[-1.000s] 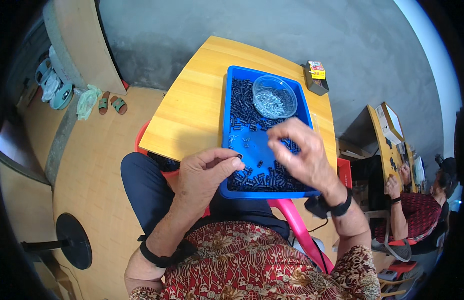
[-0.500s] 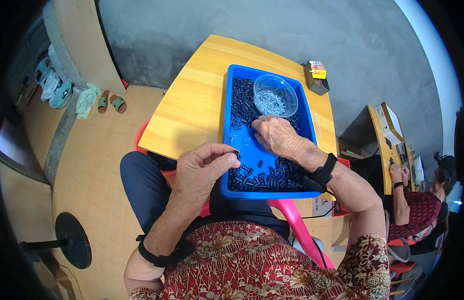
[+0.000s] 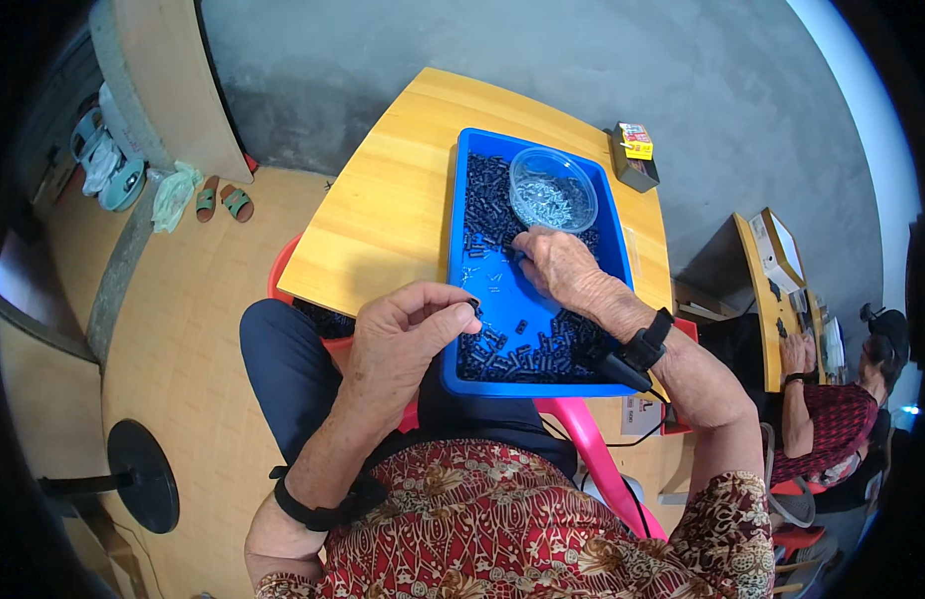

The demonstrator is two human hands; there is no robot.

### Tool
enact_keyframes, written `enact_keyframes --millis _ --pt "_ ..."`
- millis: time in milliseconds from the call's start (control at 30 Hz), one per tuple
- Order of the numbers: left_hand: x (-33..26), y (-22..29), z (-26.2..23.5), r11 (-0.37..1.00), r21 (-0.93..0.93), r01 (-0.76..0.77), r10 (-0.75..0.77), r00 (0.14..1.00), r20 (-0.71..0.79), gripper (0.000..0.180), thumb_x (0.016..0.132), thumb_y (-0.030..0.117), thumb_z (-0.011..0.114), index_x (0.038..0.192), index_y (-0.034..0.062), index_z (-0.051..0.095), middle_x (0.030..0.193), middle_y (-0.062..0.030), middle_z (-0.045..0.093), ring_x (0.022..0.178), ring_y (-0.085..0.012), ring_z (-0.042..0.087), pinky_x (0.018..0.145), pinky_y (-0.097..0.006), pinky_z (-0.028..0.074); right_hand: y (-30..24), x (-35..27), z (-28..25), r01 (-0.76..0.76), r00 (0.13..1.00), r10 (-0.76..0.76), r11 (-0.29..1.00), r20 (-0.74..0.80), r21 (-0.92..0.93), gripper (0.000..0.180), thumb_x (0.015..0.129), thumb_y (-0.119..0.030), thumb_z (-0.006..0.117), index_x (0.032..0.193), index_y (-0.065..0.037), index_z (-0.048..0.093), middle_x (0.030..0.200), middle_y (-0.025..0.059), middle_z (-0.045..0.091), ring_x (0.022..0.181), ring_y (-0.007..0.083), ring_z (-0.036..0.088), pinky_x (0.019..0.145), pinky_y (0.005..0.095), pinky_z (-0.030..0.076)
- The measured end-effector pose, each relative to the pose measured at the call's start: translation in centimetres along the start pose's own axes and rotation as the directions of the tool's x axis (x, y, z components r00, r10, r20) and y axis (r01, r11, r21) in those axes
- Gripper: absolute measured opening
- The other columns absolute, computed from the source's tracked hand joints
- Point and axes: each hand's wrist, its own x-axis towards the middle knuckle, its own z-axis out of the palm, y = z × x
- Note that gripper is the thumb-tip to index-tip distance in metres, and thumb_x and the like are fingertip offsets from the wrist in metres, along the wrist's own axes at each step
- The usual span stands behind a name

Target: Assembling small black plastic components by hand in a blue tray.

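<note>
My left hand (image 3: 411, 324), at the tray's left edge, pinches a small black plastic part (image 3: 473, 303) between thumb and fingers. My right hand (image 3: 562, 265) is over the blue tray (image 3: 457, 230), just below a round clear tub (image 3: 594, 205) of small silvery pieces (image 3: 544, 200). Its fingers are curled together with the tips down by the black parts; whatever they hold is hidden. Black plastic parts (image 3: 490, 195) fill the tray's far left, and another heap (image 3: 542, 361) lies along the near side. A few silvery pieces (image 3: 493, 283) are scattered on the tray floor.
The tray stands on a yellow wooden table (image 3: 373, 215). At its far right corner sits a dark box (image 3: 634, 172) with a yellow packet (image 3: 637, 148). A pink chair part (image 3: 592, 449) shows below. Another person (image 3: 832, 424) works at a desk to the right.
My right hand has shifted slightly to the right, its fingers staying bent down near the black parts. The left hand keeps its pinch on the black part, almost unmoved.
</note>
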Motion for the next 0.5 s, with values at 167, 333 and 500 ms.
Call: enact_keyframes --millis 167,333,500 --pt "0.0 0.1 0.0 1.0 -0.01 0.011 -0.011 1.0 0.0 0.019 0.09 0.011 0.066 0.105 -0.0015 0.066 0.09 -0.0077 0.07 0.085 -0.011 0.064 0.08 -0.025 0.05 0.0 0.2 0.3 0.075 0.997 -0.074 0.997 -0.024 0.035 0.019 0.08 -0.006 0.063 0.099 0.0 0.063 0.096 0.0201 0.065 0.089 0.0394 0.065 0.078 0.046 0.053" --pt "0.0 0.4 -0.1 1.0 0.012 0.006 -0.006 1.0 0.005 0.02 0.091 0.013 0.066 0.105 -0.001 0.066 0.09 -0.0068 0.07 0.084 -0.0104 0.064 0.079 -0.024 0.049 0.2 0.1 -0.6 0.021 0.997 -0.039 0.966 0.068 0.257 0.018 0.079 -0.004 0.062 0.097 -0.001 0.064 0.091 0.0224 0.067 0.087 0.0395 0.066 0.078 0.0463 0.053" --pt "0.0 0.4 -0.1 1.0 0.014 0.012 -0.012 1.0 0.004 0.02 0.091 0.013 0.066 0.105 -0.0006 0.066 0.09 -0.0065 0.07 0.084 -0.0101 0.064 0.079 -0.024 0.049 0.2 -0.1 -1.0 -0.062 0.998 0.059 0.966 0.02 0.253 0.019 0.079 -0.004 0.062 0.098 -0.001 0.064 0.092 0.0231 0.067 0.089 0.0399 0.065 0.079 0.0468 0.053"
